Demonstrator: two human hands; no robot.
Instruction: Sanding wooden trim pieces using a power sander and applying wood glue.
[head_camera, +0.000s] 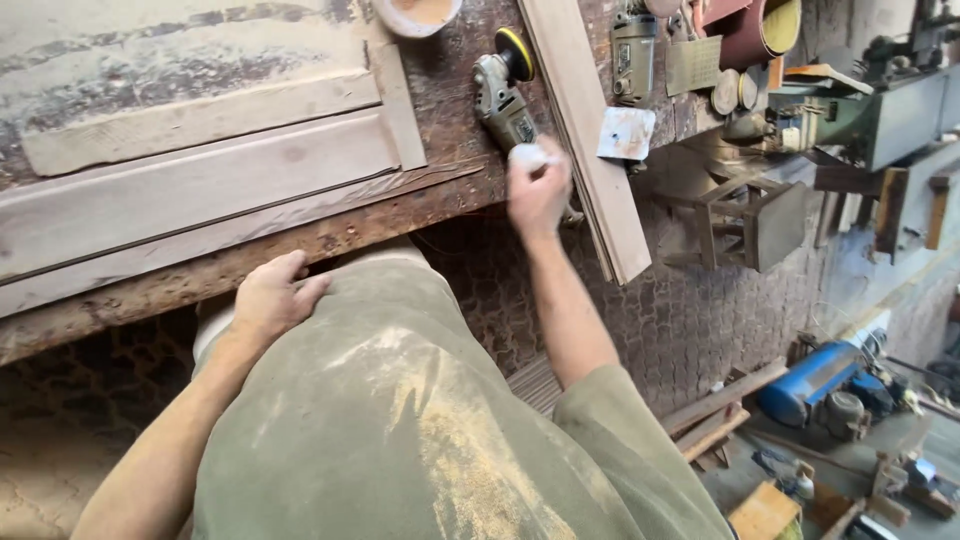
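My right hand (538, 190), just above the centre of the frame, is pinched shut around a small white piece (528, 155), perhaps chalk or a rag; I cannot tell which. It looks light and easily crushed, so a gentle fingertip hold suits it. Touching it from above lies a grey angle grinder (502, 100) with a yellow-and-black disc, heavy and rigid by the look of it, best taken around its body. A long pale plank (585, 130) runs diagonally just right of the hand. My left hand (272, 298), left of centre, rests loosely curled against my dusty green shirt at the edge of the worn wooden bench (300, 240), holding nothing. A panelled door (200, 150) fills the upper left.
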